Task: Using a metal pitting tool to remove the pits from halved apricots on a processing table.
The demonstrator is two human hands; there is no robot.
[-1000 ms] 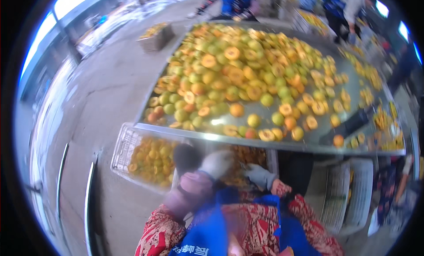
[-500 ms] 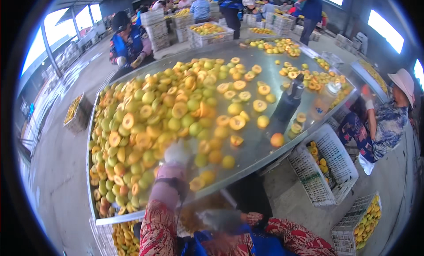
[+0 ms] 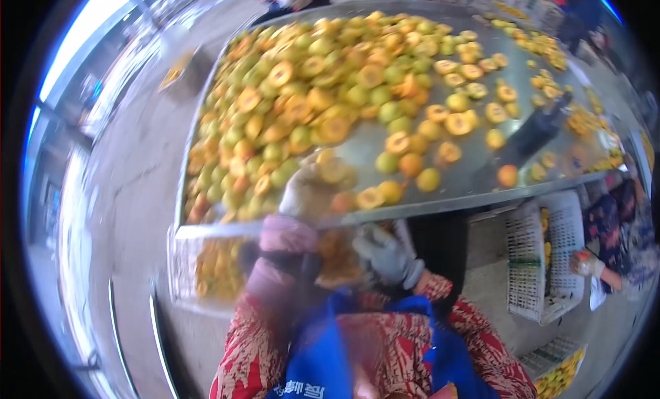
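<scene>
A large heap of yellow, green and orange stone fruit (image 3: pixel 295 89), many cut in half with a hollow in the cut face, covers the left of a metal table (image 3: pixel 474 172). My left hand (image 3: pixel 306 189), in a pale glove with a pink cuff, is at the heap's near edge. Its fingers, blurred, close around a halved fruit (image 3: pixel 335 168). Below the table's near edge, my right hand (image 3: pixel 388 253) is in a grey glove over a crate (image 3: pixel 180 272) of fruit. Its fingers are curled; whatever they hold is hidden.
A dark bottle-shaped object (image 3: pixel 529 137) stands on the table's right side among scattered halves. On the floor at right are a white slatted crate (image 3: pixel 526 268) and a second crate (image 3: pixel 550 354) with fruit. Beside them sits a person (image 3: pixel 608 227). Another crate (image 3: pixel 189 72) stands at left.
The view has tilted down and turned. My left hand has drawn back toward the table's near edge. My right hand has come up nearer to that edge, beside the left.
</scene>
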